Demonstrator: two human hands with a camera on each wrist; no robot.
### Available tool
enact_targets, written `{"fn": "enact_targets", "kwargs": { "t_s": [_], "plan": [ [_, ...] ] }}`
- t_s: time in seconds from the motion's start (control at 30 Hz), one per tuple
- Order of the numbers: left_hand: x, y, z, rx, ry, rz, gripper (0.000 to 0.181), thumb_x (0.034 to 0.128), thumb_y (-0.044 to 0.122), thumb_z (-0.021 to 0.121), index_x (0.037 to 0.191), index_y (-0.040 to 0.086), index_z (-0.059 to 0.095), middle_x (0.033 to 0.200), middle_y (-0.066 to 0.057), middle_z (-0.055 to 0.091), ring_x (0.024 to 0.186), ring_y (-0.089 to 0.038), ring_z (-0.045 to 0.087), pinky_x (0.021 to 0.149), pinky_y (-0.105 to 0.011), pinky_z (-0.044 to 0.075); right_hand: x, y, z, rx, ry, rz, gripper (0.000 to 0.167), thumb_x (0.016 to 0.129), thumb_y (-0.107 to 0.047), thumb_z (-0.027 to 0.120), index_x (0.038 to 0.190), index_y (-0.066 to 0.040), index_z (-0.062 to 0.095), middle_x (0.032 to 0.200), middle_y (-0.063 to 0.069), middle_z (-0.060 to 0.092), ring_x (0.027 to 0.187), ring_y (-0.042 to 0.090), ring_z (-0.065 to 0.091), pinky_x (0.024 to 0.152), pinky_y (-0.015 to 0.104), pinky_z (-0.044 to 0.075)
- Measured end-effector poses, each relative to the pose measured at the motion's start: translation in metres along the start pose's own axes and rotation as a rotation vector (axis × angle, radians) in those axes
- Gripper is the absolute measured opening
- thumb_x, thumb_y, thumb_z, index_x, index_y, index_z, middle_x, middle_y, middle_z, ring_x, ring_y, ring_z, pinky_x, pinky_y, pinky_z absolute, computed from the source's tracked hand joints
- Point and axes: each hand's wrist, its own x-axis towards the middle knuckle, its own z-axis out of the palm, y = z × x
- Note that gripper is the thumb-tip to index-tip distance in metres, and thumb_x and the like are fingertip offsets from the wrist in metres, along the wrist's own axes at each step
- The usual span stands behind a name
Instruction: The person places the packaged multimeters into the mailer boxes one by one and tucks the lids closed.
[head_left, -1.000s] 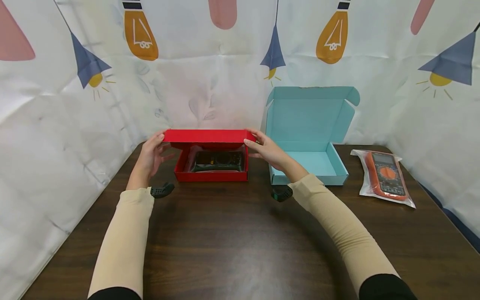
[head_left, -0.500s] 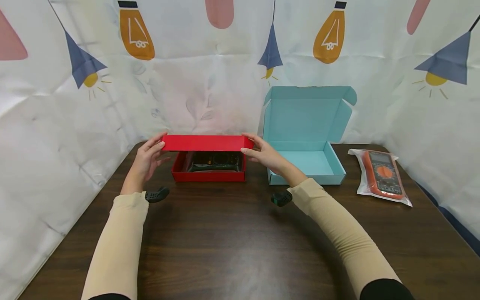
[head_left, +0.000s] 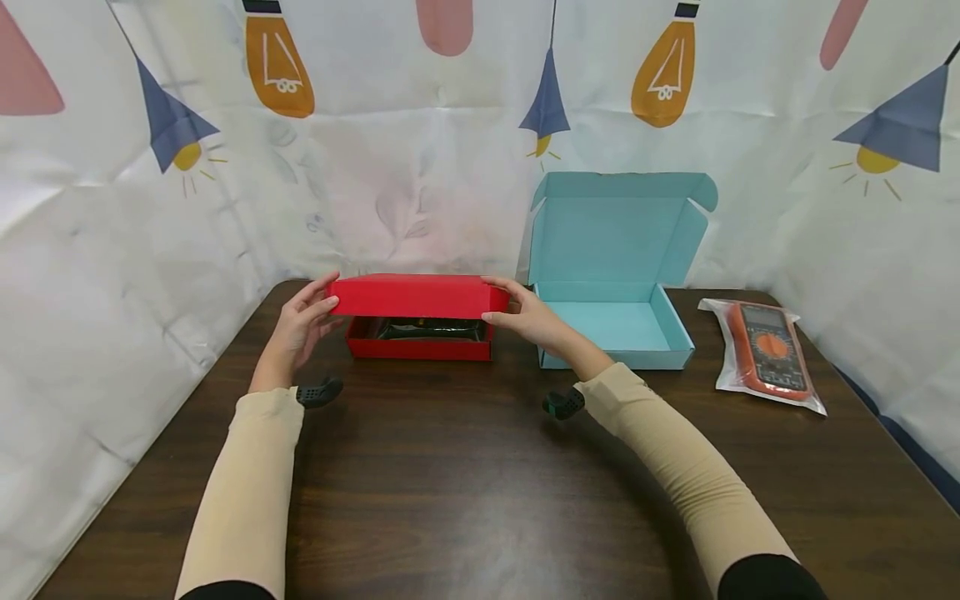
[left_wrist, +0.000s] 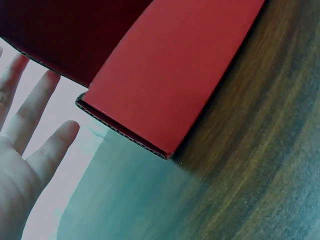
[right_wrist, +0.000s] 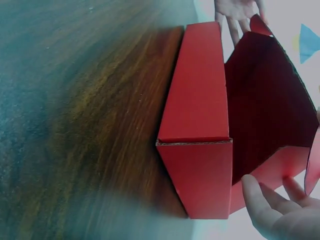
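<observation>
The red box (head_left: 420, 349) stands at the table's back left, its lid (head_left: 412, 297) tilted partly down over it. Inside lies a dark packaged device (head_left: 431, 330), mostly covered by the lid. My left hand (head_left: 297, 327) grips the lid's left end between thumb and fingers; my right hand (head_left: 534, 318) holds the right end the same way. In the left wrist view the left hand (left_wrist: 25, 145) has its fingers at the lid's edge. The right wrist view shows the right hand (right_wrist: 282, 210) beside the box's side (right_wrist: 207, 180), fingers against the lid's side.
Right of the red box stands a light blue box (head_left: 607, 321) with its lid raised. An orange multimeter (head_left: 772, 346) in a clear bag lies farther right on the dark wooden table (head_left: 465, 475). A patterned white curtain (head_left: 450, 192) hangs behind.
The red lid has come down and forward with both hands on it, and covers more of the dark device. The blue box and the bagged multimeter have stayed in place.
</observation>
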Motion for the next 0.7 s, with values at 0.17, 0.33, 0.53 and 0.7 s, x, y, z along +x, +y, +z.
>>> {"fn": "enact_targets", "kwargs": {
  "t_s": [0.17, 0.33, 0.53, 0.7],
  "plan": [
    [-0.0009, 0.0001, -0.0024, 0.083, -0.048, -0.014, 0.051, 0.1039, 0.01, 0.058, 0.154, 0.012, 0.047, 0.133, 0.004, 0.057, 0.11, -0.013, 0.06, 0.09, -0.023, 0.053, -0.0017, 0.0036, 0.0001, -0.114, -0.007, -0.02, 0.067, 0.097, -0.008, 0.068, 0.157, -0.011, 0.038, 0.154, 0.015, 0.039, 0.133, 0.036, 0.044, 0.103, 0.056, 0.048],
    [-0.0013, 0.0059, -0.0012, 0.335, -0.087, -0.082, 0.059, 0.1028, 0.016, 0.063, 0.158, 0.01, 0.041, 0.14, -0.002, 0.05, 0.115, -0.015, 0.054, 0.089, -0.02, 0.054, -0.0042, 0.0094, 0.0023, -0.354, -0.018, -0.066, 0.069, 0.095, -0.01, 0.073, 0.156, -0.011, 0.041, 0.148, 0.015, 0.046, 0.125, 0.033, 0.051, 0.093, 0.041, 0.057],
    [0.0038, 0.0059, -0.0014, 0.579, -0.082, -0.117, 0.065, 0.1018, 0.026, 0.064, 0.159, 0.008, 0.037, 0.157, -0.018, 0.035, 0.125, -0.021, 0.041, 0.085, -0.015, 0.05, -0.0073, 0.0086, 0.0033, -0.448, -0.033, -0.088, 0.068, 0.096, -0.015, 0.072, 0.157, -0.011, 0.041, 0.151, 0.014, 0.046, 0.124, 0.03, 0.052, 0.096, 0.04, 0.055],
    [0.007, 0.0047, -0.0011, 0.681, -0.088, -0.127, 0.071, 0.1, 0.029, 0.065, 0.161, 0.011, 0.034, 0.159, -0.023, 0.033, 0.132, -0.033, 0.035, 0.081, -0.013, 0.049, -0.009, 0.0068, 0.0043, -0.497, -0.047, -0.061, 0.071, 0.097, -0.02, 0.071, 0.159, -0.015, 0.037, 0.148, 0.014, 0.048, 0.113, 0.031, 0.057, 0.088, 0.038, 0.056]
  ]
}}
